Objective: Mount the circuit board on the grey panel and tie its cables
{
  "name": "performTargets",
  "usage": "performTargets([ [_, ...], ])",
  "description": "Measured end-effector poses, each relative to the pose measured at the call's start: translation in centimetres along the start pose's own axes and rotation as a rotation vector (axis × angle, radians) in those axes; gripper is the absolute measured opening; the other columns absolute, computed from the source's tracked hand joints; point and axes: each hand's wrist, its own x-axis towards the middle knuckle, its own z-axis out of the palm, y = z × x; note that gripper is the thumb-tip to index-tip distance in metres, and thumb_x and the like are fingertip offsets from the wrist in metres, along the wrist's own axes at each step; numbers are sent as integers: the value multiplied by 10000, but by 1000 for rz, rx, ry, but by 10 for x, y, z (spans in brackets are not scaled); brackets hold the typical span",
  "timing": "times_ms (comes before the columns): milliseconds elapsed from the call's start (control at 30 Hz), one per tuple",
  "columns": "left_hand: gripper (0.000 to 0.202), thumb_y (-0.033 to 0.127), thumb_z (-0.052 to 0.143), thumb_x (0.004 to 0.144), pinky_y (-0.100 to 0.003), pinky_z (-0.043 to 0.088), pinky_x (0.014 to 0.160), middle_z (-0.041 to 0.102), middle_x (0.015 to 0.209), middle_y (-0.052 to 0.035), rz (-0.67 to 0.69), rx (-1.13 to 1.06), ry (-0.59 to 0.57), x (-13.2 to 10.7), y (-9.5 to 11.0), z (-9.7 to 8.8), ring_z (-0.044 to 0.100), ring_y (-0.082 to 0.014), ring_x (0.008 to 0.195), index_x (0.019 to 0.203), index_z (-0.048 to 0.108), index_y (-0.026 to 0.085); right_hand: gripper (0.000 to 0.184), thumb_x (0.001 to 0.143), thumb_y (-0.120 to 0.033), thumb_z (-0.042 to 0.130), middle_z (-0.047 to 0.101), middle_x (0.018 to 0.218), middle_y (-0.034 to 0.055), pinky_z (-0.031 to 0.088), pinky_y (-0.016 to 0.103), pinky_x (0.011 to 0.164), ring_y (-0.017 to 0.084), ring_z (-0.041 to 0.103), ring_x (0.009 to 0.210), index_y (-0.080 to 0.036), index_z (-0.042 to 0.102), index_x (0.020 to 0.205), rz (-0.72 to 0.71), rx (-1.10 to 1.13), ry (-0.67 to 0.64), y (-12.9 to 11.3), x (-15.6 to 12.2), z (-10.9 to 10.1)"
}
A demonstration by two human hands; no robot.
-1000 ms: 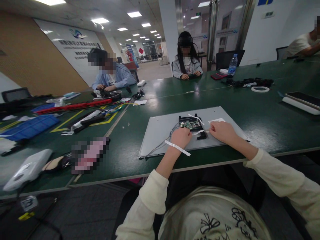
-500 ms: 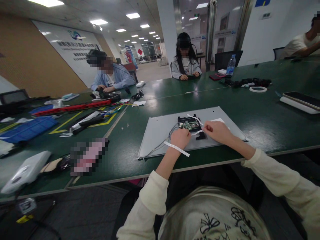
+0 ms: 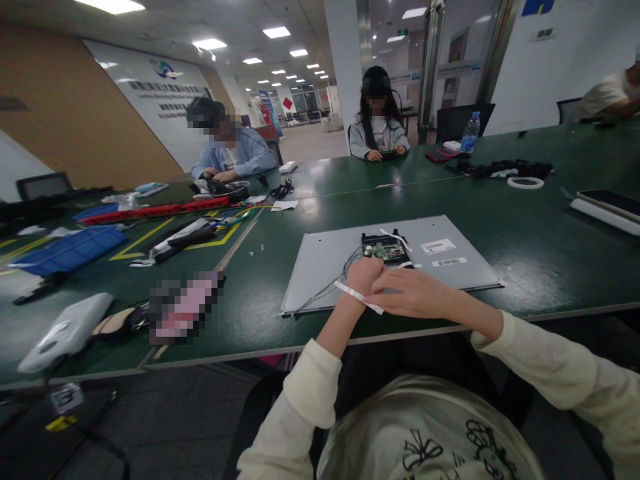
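A grey flat panel point(image 3: 320, 267) lies on the table in front of me. On it sits a black plastic frame point(image 3: 367, 239) around a green circuit board point(image 3: 387, 252), with grey cables point(image 3: 330, 287) running off to the left. White tape strips point(image 3: 395, 235) cross the frame. My left hand point(image 3: 367, 272) rests at the frame's near edge with fingers curled; what they hold is hidden. Another white tape strip point(image 3: 350, 291) is stuck across my left wrist. My right hand point(image 3: 413, 293) reaches over to that wrist, its fingertips closed at the strip's right end.
Left of the panel lie a pink blurred object point(image 3: 187, 308), a white device point(image 3: 67, 332) and a blue basket point(image 3: 70, 248). A tape roll point(image 3: 525, 182), a bottle point(image 3: 470, 133) and a phone point(image 3: 613, 203) are to the right. Two people point(image 3: 233, 147) sit across the table.
My right hand has moved left and down, from the frame's right side to the strip on my left wrist. Labels on the panel have come into fuller view. The left hand stays at the frame.
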Motion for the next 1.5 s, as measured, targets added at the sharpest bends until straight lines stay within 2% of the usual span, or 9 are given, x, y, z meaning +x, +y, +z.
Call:
performTargets([
  [133,369,283,389,935,-347,523,784,719,857,-146,31,0,33,-3,-1,0,694,-255,861,871,716,124,212,954,-220,509,701,960,70,519,284,803,145,640,889,-195,712,1007,-38,120,84,3,7,-1],
  [267,310,268,431,925,-324,503,844,726,934,-117,44,-25,-18,-1,-3,0,674,-239,940,879,712,147,181,928,-217,544,714,950,66,531,280,804,146,653,896,-184,719,957,39,300,207,10,14,0],
  [367,270,264,445,924,-308,480,889,719,1019,-86,-29,-67,17,0,-9,0,651,-216,1001,967,699,182,149,896,-219,578,717,887,54,530,271,781,143,659,847,-174,720,881,190,399,357,23,24,-2],
  [500,284,336,409,952,-300,470,866,703,962,-57,-161,-128,257,-14,-25,-3,650,-198,942,1021,657,215,164,865,-279,611,701,818,46,511,240,642,134,641,720,-157,719,842,520,435,568,53,39,-1],
  [600,240,331,478,920,-286,473,836,666,1015,-75,-255,-137,346,-33,-34,-4,631,-206,966,1049,629,197,205,870,-322,602,701,830,47,505,243,636,138,636,718,-159,725,873,673,393,620,74,48,6],
  [800,379,346,565,866,-357,477,865,566,1189,-117,-341,-62,338,-49,-38,6,567,-275,1098,1221,556,213,242,934,-293,517,713,967,55,483,262,791,157,642,877,-186,733,964,588,175,458,87,58,27],
  [1133,309,194,490,896,-276,497,742,527,1150,-85,-413,-85,320,-44,-52,5,643,-196,923,1201,530,224,275,993,-236,440,687,1060,91,424,268,796,180,598,969,-188,699,1075,359,-141,121,76,60,40],
  [1300,248,153,483,881,-266,492,709,509,1149,-75,-367,-80,333,-45,-54,6,637,-176,879,1080,611,225,231,962,-166,489,681,1066,104,425,287,791,187,599,955,-165,705,1044,242,-174,-32,75,54,50],
  [1500,193,176,494,887,-271,490,781,581,1059,-63,-364,-133,335,-45,-57,8,611,-184,943,981,659,212,215,936,-182,533,690,1086,92,452,285,788,187,632,940,-165,741,988,258,-64,-119,77,49,58],
])
